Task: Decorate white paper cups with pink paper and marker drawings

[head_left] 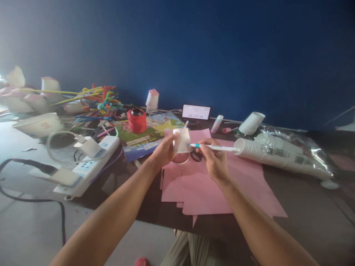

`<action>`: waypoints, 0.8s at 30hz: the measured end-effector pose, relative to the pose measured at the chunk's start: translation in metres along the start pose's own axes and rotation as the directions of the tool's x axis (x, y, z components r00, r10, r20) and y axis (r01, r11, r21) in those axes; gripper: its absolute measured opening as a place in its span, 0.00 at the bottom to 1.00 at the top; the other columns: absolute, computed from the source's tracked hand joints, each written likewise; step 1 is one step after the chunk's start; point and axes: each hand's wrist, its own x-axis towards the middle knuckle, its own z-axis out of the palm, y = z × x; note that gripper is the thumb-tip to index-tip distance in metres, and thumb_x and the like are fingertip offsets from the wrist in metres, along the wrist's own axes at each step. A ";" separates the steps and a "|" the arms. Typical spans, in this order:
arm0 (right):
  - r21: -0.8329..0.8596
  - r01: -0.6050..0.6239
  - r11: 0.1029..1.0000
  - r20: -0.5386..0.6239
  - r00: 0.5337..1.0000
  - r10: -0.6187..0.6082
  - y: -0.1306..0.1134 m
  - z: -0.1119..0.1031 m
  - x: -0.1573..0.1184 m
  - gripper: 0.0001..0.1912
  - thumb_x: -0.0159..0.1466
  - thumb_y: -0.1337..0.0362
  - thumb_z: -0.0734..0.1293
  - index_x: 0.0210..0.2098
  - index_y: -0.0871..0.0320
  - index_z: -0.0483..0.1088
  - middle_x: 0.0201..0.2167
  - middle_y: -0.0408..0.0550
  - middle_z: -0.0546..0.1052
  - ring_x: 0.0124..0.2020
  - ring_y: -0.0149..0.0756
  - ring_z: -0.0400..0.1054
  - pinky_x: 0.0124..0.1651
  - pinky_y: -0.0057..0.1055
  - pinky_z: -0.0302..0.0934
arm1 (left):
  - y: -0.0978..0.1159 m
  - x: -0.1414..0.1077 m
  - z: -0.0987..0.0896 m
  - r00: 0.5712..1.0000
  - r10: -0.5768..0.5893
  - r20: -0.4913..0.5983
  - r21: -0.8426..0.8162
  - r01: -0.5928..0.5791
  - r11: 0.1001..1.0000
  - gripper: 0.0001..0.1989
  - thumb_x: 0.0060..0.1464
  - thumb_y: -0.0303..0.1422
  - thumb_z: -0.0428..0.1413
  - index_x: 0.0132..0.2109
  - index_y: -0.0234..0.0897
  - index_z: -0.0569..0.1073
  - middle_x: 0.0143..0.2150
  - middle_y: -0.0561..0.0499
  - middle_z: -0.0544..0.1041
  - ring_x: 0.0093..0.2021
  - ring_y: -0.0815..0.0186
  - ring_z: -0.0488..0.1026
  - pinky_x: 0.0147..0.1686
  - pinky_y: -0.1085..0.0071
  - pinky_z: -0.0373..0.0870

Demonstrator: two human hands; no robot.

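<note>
My left hand [165, 150] grips a white paper cup [181, 141] from its left side, with the thumb on the cup's wall. In my right hand [212, 157] is a white marker [219, 147] with a teal band, its tip at the right edge of the cup. Faint marks show on the cup, too small to make out. Pink paper sheets [222, 192] lie under both hands. Dark scissor handles [196, 156] show between the hands, partly hidden by the right one.
Nested paper cups [277, 155] in plastic wrap lie at right. A glue stick [217, 123] and a timer screen [196, 112] stand behind. Red yarn [137, 121] sits on a colourful book [149, 138]. A power strip [85, 168] and pipe cleaners [104, 99] are at left.
</note>
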 end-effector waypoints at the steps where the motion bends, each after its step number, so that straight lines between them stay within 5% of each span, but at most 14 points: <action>1: -0.010 0.002 1.000 -0.004 1.000 -0.002 0.000 0.000 0.000 0.08 0.61 0.58 0.66 0.34 0.56 0.71 0.24 0.41 0.74 0.24 0.27 0.65 0.26 0.24 0.57 | 0.000 0.000 0.000 1.000 0.000 0.007 0.004 0.000 1.000 0.12 0.51 0.35 0.58 0.42 0.31 0.75 0.31 0.50 0.79 0.31 0.67 0.76 0.35 0.75 0.71; 24: -0.056 -0.001 0.998 -0.007 1.000 0.000 -0.002 0.001 0.000 0.08 0.61 0.58 0.66 0.33 0.56 0.70 0.22 0.41 0.73 0.22 0.27 0.64 0.24 0.24 0.55 | 0.000 0.000 0.000 1.000 0.005 -0.016 -0.030 -0.006 1.000 0.11 0.51 0.33 0.59 0.41 0.31 0.75 0.32 0.50 0.80 0.31 0.67 0.76 0.35 0.74 0.71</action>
